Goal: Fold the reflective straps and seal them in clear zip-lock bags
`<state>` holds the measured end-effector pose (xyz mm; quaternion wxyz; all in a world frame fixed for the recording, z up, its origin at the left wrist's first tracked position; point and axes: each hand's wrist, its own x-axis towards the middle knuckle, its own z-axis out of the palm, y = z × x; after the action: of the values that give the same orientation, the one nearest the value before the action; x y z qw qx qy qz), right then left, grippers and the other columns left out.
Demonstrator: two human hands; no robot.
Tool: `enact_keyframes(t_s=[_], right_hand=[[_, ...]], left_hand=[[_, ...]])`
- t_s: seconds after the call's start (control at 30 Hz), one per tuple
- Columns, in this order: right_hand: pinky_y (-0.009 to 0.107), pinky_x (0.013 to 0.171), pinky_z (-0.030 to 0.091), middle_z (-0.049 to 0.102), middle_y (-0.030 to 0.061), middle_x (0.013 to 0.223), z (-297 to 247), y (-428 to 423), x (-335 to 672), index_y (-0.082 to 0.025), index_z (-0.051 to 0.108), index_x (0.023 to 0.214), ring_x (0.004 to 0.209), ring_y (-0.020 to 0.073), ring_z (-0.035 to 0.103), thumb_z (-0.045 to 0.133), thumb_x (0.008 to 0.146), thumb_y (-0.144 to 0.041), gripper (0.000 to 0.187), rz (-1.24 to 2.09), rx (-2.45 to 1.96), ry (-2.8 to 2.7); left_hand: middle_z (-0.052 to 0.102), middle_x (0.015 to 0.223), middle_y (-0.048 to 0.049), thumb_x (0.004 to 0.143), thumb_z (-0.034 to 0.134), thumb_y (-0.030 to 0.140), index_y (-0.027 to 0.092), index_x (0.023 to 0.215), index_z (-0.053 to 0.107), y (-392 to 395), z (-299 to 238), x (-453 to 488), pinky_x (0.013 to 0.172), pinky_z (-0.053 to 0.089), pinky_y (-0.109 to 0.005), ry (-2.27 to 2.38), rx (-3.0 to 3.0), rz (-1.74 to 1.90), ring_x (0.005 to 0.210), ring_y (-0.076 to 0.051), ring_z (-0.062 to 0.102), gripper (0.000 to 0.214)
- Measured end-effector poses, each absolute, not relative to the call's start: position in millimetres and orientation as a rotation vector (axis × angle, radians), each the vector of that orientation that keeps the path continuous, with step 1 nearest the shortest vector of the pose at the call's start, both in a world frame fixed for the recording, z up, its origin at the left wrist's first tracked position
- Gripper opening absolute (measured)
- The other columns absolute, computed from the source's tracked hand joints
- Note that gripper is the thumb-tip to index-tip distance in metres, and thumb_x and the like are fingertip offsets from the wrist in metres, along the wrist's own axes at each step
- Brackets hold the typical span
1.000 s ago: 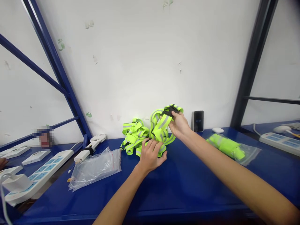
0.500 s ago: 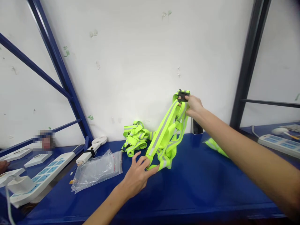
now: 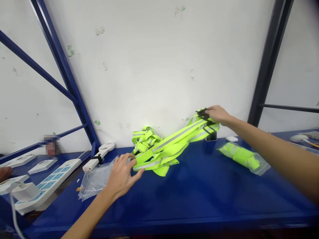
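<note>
A neon-yellow reflective strap vest (image 3: 174, 141) with grey stripes stretches slantwise between my hands, lower at the left. My right hand (image 3: 217, 114) is closed on its black buckle (image 3: 203, 114) at the raised end, near the wall. At the lower end, my left hand (image 3: 122, 174) has its fingers hooked on the straps, with the thumb held apart; the fingertips are partly hidden. Loose loops of the vest hang down to the blue table (image 3: 199, 196). Behind it, against the wall, lies a second bunched strap vest (image 3: 144, 136), partly covered.
Clear plastic bags (image 3: 93, 184) lie beside my left hand, with a white handheld fan (image 3: 94, 162) behind them. On the right are a bagged yellow vest (image 3: 239, 156), a white round object (image 3: 232, 139) and a phone (image 3: 211, 136). A power strip (image 3: 50, 186) lies far left.
My left hand has moved left and my right hand right and down, so the vest is drawn out longer and lower. The bagged vest on the right shows more fully.
</note>
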<state>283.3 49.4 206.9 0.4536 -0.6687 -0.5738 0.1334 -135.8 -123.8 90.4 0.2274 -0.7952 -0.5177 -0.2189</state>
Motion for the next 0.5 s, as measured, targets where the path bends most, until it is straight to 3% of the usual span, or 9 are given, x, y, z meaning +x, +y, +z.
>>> enact_keyframes(t_s=[0.07, 0.13, 0.3, 0.4, 0.5], right_hand=[[0.027, 0.055, 0.04, 0.068, 0.0127, 0.081, 200.2, 47.5, 284.1, -0.011, 0.07, 0.088, 0.069, 0.0197, 0.059, 0.057, 0.08, -0.02, 0.017, 0.208, -1.74, -1.55], [0.027, 0.054, 0.039, 0.067, 0.0119, 0.081, 195.3, 45.6, 287.6, -0.012, 0.07, 0.081, 0.067, 0.0188, 0.057, 0.055, 0.08, -0.021, 0.017, 0.245, -1.756, -1.651], [0.029, 0.05, 0.038, 0.065, 0.0088, 0.077, 182.5, 43.4, 312.4, -0.018, 0.069, 0.073, 0.058, 0.0172, 0.053, 0.055, 0.082, -0.027, 0.02, 0.549, -1.751, -1.614], [0.029, 0.045, 0.035, 0.061, 0.0082, 0.068, 172.4, 45.5, 326.5, -0.017, 0.07, 0.077, 0.051, 0.0149, 0.045, 0.056, 0.082, -0.029, 0.019, 0.591, -1.738, -1.502], [0.028, 0.04, 0.029, 0.056, 0.0057, 0.06, 164.7, 48.6, 332.1, -0.015, 0.07, 0.079, 0.044, 0.0124, 0.037, 0.057, 0.081, -0.028, 0.019, 0.596, -1.729, -1.475]], left_hand=[[0.062, 0.081, -0.0061, 0.092, 0.043, 0.044, 0.019, 0.082, 0.058, -116.3, 85.0, -137.5, 0.073, 0.044, -0.035, -1.594, -2.194, -0.59, 0.078, -0.023, 0.06, 0.031], [0.059, 0.07, -0.003, 0.096, 0.036, 0.038, 0.019, 0.079, 0.054, -111.9, 78.6, -141.0, 0.065, 0.04, -0.03, -1.637, -2.295, -0.611, 0.067, -0.02, 0.058, 0.031], [0.06, 0.078, -0.0014, 0.096, 0.035, 0.028, 0.019, 0.079, 0.05, -121.3, 72.9, -148.7, 0.069, 0.04, -0.026, -1.531, -2.664, -0.809, 0.071, -0.016, 0.055, 0.025], [0.064, 0.084, -0.0005, 0.097, 0.035, 0.028, 0.021, 0.097, 0.054, -131.1, 76.0, -145.2, 0.074, 0.044, -0.026, -1.621, -2.786, -0.881, 0.078, -0.016, 0.058, 0.02], [0.066, 0.089, -0.0006, 0.097, 0.033, 0.024, 0.025, 0.126, 0.049, -133.9, 77.6, -143.1, 0.083, 0.045, -0.028, -1.561, -2.89, -0.764, 0.084, -0.016, 0.06, 0.034]])
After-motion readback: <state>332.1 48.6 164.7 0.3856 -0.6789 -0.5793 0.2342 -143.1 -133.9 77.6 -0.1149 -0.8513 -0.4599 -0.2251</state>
